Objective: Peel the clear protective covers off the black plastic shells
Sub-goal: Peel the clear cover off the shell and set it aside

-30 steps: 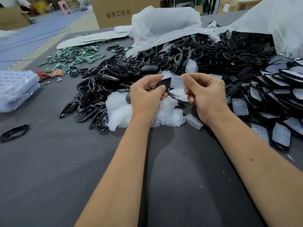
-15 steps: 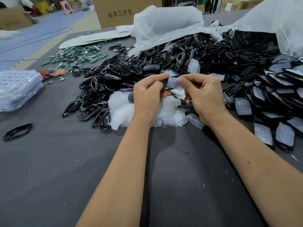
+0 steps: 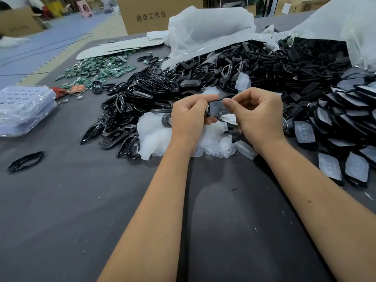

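Observation:
Between my two hands I hold one black plastic shell with a clear cover on its face. My left hand grips the shell's left end with curled fingers. My right hand pinches the shell's right edge, thumb tip on the cover. Right below my hands lies a heap of peeled clear covers. To the right, covered shells lie in overlapping rows. A big pile of black shells and frames spreads behind my hands.
Green circuit boards lie at the back left. A stack of clear blister trays sits at the left edge, and one lone black frame below it. White plastic bags rise behind the pile on the dark table.
The shell has been turned so its covered face points toward me. My right thumb and forefinger have shifted onto its right edge. Both hands rose slightly.

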Available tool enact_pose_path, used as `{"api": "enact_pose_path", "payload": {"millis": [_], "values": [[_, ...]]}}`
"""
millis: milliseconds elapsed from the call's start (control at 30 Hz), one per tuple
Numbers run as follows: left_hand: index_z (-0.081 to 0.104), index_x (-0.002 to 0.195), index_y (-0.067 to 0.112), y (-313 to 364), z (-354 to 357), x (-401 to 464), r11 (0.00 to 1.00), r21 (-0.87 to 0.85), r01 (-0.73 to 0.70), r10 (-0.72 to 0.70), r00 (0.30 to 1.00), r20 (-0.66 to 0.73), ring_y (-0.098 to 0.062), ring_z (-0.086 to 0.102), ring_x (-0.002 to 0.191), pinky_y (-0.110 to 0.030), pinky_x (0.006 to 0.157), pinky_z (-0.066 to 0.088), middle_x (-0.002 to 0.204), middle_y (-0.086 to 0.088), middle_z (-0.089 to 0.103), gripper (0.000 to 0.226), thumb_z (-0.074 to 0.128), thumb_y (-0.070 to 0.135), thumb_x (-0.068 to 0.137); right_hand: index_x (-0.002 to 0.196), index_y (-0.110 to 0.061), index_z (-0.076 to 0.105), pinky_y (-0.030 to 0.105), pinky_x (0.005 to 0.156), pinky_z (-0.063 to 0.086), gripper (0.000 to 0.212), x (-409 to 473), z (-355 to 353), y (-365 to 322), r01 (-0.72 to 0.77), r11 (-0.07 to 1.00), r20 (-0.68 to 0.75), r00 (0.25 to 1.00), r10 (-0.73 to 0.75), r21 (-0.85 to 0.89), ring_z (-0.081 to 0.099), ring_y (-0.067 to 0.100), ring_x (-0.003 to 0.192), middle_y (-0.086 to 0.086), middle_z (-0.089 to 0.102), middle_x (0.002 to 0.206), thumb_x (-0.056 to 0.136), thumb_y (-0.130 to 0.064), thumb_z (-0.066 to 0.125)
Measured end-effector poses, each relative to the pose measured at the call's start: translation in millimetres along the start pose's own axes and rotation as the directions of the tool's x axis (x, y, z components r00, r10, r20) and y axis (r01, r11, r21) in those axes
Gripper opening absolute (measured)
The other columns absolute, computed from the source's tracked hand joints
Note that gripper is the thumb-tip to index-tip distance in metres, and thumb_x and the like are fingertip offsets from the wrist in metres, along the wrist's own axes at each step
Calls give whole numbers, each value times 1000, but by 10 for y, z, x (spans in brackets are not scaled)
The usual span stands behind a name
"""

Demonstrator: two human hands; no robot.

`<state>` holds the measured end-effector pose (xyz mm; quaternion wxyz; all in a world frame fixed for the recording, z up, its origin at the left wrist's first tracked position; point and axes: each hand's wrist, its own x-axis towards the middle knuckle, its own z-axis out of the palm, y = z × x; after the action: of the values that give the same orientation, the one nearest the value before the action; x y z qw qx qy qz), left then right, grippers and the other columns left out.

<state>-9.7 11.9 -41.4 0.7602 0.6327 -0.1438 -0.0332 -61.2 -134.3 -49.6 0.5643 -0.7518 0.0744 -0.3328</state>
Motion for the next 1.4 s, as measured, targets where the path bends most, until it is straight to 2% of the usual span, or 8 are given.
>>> {"api": "enact_pose_path", "payload": {"millis": [200, 333, 467, 767, 1100, 1300, 1400], "values": [[84, 89, 16, -10, 3, 1, 1000, 31, -5, 5, 1000, 10, -17, 67, 63, -26, 58, 53, 90, -11, 78, 34, 52, 8, 79, 75, -19, 73, 25, 54, 45, 20, 2, -2, 2, -25, 999, -1, 1000, 25, -28, 59, 8, 47, 2, 74, 68, 83, -30, 88], [84, 88, 22, -18, -5, -3, 996, 80, -43, 42, 999, 16, -16, 67, 64, -22, 56, 51, 87, -6, 78, 29, 61, 6, 81, 73, -22, 73, 24, 51, 43, 22, -7, -6, -17, -21, 998, -22, 1000, 20, -53, 58, 8, 44, 0, 74, 66, 83, -34, 87], [82, 90, 24, -23, -17, -4, 990, 117, -77, 72, 996, 47, -15, 66, 58, -20, 56, 50, 83, -6, 78, 26, 70, 2, 82, 74, -20, 73, 22, 50, 43, 23, -25, 6, -21, -21, 997, -28, 999, 19, -70, 58, 7, 43, -1, 73, 65, 83, -36, 86], [81, 89, 22, -39, -19, 5, 988, 137, -75, 69, 996, 50, -16, 65, 54, -20, 55, 49, 78, -3, 77, 25, 71, 0, 84, 72, -23, 71, 20, 48, 42, 22, -34, 4, -39, -7, 997, -56, 998, 2, -75, 59, 5, 43, -5, 71, 61, 83, -34, 87], [80, 87, 19, -28, -30, 4, 995, 94, -45, 41, 998, 37, -12, 63, 52, -17, 53, 48, 73, -2, 76, 28, 69, -8, 87, 72, -23, 71, 26, 58, 53, 26, -16, 15, -21, 3, 993, -61, 998, -10, -118, 66, 10, 58, -6, 71, 65, 78, -40, 89], [79, 88, 17, -22, -37, 15, 998, 59, -26, 24, 999, 33, -14, 61, 51, -21, 54, 48, 76, -8, 76, 28, 68, -9, 88, 71, -27, 64, 34, 55, 50, 35, 14, 6, 4, -90, 996, -33, 995, 90, -23, 59, 17, 54, 1, 70, 67, 72, -52, 87], [79, 91, 13, -15, -49, 11, 999, 41, -9, 8, 1000, 26, -14, 60, 51, -21, 54, 49, 75, -9, 76, 24, 68, -8, 88, 73, -26, 65, 30, 47, 45, 31, 20, -1, 2, -143, 987, 39, 989, 141, 72, 56, 17, 47, 2, 69, 65, 76, -47, 88]]}}
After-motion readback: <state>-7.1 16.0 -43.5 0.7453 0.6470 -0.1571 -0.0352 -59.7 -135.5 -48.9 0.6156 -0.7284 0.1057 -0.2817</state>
